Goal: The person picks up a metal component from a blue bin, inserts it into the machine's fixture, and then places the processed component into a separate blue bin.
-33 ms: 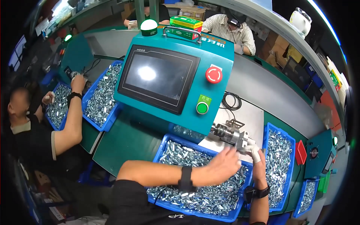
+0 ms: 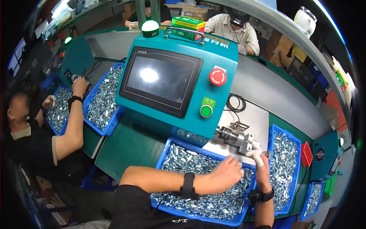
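My left hand (image 2: 225, 176) is over the blue bin (image 2: 164, 152) of small shiny metal sleeves (image 2: 190, 160), just short of the machine's metal chuck (image 2: 234, 136). Its fingers are bent and drawn together, and anything between them is hidden. White covers wrap fingers of my right hand (image 2: 262, 171). That hand is at the jaw block (image 2: 248, 144) on the end of the chuck, fingers closed against it; whatever they grip does not show. The teal machine (image 2: 160, 82) carries a dark screen (image 2: 160, 80), a red stop button (image 2: 217, 76) and a green button (image 2: 206, 111).
More blue bins of metal pieces stand to the right (image 2: 284, 171) and left (image 2: 105, 95). A red tray (image 2: 306, 154) is beside another teal machine (image 2: 326, 154). At left a co-worker (image 2: 65, 133) handles similar pieces; another person (image 2: 234, 30) sits behind the partition.
My left hand has drawn slightly down, away from the chuck and over the bin. My right hand stays at the jaw block, its fingers shifted a little.
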Action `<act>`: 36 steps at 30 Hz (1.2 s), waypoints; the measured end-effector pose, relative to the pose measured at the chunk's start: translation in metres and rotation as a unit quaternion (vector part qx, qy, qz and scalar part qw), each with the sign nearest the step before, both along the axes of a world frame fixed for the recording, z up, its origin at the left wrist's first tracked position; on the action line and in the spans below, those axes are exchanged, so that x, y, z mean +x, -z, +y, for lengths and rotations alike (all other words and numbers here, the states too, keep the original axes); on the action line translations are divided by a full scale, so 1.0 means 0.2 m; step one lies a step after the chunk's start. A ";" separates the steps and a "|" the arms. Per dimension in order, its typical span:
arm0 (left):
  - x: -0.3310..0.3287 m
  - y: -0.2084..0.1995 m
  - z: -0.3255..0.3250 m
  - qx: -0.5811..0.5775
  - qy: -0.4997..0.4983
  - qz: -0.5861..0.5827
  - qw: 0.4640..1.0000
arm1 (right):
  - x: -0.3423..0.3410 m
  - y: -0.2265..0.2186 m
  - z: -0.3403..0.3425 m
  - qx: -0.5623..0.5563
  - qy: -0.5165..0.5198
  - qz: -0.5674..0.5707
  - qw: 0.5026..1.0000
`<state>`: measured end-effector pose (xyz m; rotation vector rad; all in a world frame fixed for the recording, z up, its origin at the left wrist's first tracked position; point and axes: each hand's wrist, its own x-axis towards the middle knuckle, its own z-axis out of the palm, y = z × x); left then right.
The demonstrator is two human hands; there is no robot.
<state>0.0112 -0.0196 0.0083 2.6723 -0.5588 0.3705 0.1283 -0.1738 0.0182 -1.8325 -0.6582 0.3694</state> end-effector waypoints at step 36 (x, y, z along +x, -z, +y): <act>0.00 0.16 -0.06 -0.039 0.169 0.058 0.983 | 0.12 0.03 0.08 0.037 0.087 0.062 0.994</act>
